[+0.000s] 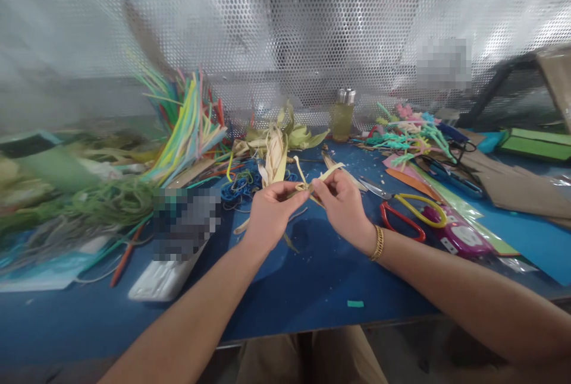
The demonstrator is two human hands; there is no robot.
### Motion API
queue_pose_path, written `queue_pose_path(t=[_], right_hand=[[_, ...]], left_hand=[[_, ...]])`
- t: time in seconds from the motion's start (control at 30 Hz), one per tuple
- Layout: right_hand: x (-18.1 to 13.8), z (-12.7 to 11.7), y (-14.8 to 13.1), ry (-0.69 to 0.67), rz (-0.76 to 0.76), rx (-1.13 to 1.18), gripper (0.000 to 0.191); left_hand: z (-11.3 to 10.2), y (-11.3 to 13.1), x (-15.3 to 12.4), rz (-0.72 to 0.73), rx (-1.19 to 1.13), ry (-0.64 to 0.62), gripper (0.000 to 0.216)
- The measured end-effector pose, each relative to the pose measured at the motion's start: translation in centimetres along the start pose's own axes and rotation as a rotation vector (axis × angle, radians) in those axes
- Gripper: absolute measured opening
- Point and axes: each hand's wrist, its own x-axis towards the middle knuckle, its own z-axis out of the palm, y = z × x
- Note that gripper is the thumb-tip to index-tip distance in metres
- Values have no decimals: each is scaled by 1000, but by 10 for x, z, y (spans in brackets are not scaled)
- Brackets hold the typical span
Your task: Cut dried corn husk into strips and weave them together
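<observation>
Over the middle of the blue table, my left hand (pixel 275 208) and my right hand (pixel 342 202) meet fingertip to fingertip. Both pinch a narrow pale corn husk strip (pixel 300 169), whose ends stick up and out past the fingers. The exact spot between the fingertips is too small to make out. Just beyond my left hand stands a bundle of dried corn husks (pixel 275 155), with greener husks (pixel 306 136) behind it. A tangle of blue cord (pixel 243 185) lies left of the husks.
Scissors (pixel 417 208) with yellow and red handles lie right of my right hand, beside a purple device (pixel 461 232). Colourful strips (pixel 185 128) rise at left. A bottle (pixel 343 115) stands at the back before a perforated metal panel (pixel 303 27). Cardboard (pixel 526 191) lies right.
</observation>
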Motion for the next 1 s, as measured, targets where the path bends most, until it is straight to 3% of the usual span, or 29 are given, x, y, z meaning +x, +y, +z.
queue_pose_path(t=[0.17, 0.23, 0.3, 0.37, 0.47, 0.57, 0.83, 1.0], right_hand=[[6, -2, 4, 31, -85, -54, 22], [11, -7, 5, 126, -105, -58, 18], [18, -16, 5, 263, -155, -81, 26], [23, -26, 1, 287, -306, -187, 24], [29, -40, -8, 24, -615, -393, 23], [35, -48, -15, -193, -780, -508, 34], [36, -48, -14, -431, -968, -469, 41], [36, -44, -10, -443, -999, -444, 36]], left_hand=[[-7, -1, 6, -40, -28, 6, 18], [-10, -1, 9, -58, -23, 12, 17], [-13, 0, 11, -61, -2, 21, 15], [-14, 2, 12, -62, 28, 20, 14], [-14, 5, 12, -75, 61, -16, 15], [-15, 5, 11, -98, 50, -64, 16], [-19, 6, 13, -63, 119, -105, 13], [-21, 8, 15, -118, 119, -130, 14]])
